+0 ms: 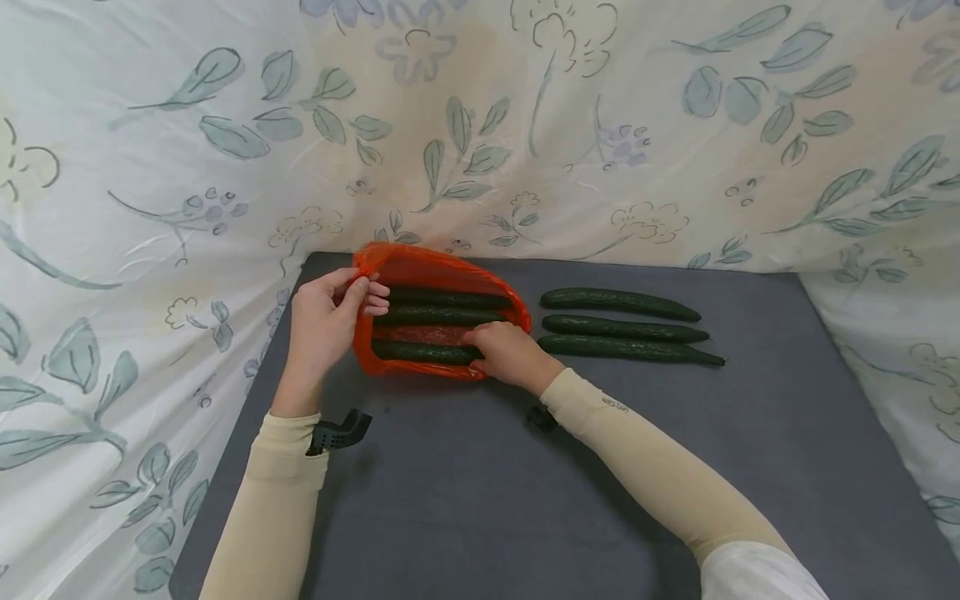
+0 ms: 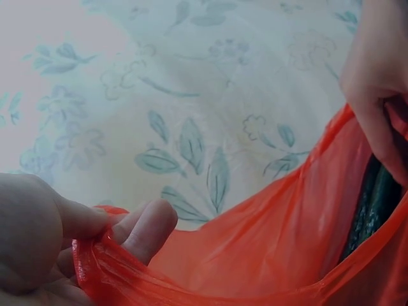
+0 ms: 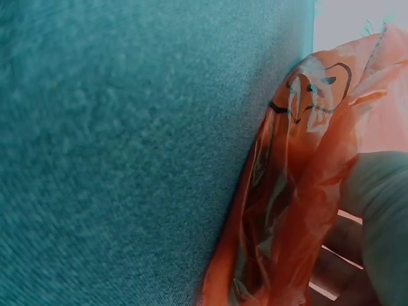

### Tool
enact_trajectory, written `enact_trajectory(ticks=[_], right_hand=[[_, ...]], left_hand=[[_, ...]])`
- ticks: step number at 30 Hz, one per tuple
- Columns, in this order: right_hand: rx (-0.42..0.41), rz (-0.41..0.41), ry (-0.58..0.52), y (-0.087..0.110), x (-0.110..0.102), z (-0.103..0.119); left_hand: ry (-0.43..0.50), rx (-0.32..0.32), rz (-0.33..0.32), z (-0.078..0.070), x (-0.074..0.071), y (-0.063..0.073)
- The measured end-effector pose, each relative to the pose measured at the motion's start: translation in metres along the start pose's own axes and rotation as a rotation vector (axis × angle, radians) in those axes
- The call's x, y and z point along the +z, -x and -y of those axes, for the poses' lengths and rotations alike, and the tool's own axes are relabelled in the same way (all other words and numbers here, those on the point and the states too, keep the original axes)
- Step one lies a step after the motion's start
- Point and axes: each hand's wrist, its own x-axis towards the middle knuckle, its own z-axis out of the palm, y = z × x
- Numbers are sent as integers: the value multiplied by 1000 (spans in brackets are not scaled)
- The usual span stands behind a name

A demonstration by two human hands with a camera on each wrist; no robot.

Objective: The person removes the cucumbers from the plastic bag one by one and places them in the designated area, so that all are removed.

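In the head view an orange plastic bag (image 1: 438,371) lies with its mouth spread, and three long green cucumbers lie inside. My left hand (image 1: 322,321) pinches the bag's rim at the left; the left wrist view shows the thumb and fingers (image 2: 153,229) on the gathered plastic. My right hand (image 1: 513,354) reaches over the right side of the mouth. Its fingers curl about the right end of the front cucumber (image 1: 427,352). Behind it lie a middle cucumber (image 1: 442,316) and a back cucumber (image 1: 450,298). In the right wrist view, bag plastic (image 3: 306,191) partly covers the fingers.
Right of the bag, three more cucumbers lie in a row on the dark grey table: a back one (image 1: 618,302), a middle one (image 1: 626,327) and a front one (image 1: 630,349). A floral curtain (image 1: 570,175) hangs behind the table (image 1: 480,500) and along its sides.
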Motion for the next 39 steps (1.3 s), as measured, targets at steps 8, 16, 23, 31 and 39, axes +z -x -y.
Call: enact_trajectory(ticks=[8,16,23,31,39], right_hand=[[9,-20,179,-4,3,4],[11,-30,260,-6,3,8],[-6,-72,294,-4,4,8],[-31,-135,276,-5,-2,7],[-42,-165,231,-4,-14,10]], left_hand=[[-4,-16,1,-1,-1,1],[-1,-9,1,-1,-2,1],[-19,-3,-1,2,-3,3],[-13,1,3,4,-4,2],[-17,-5,-5,4,-6,2]])
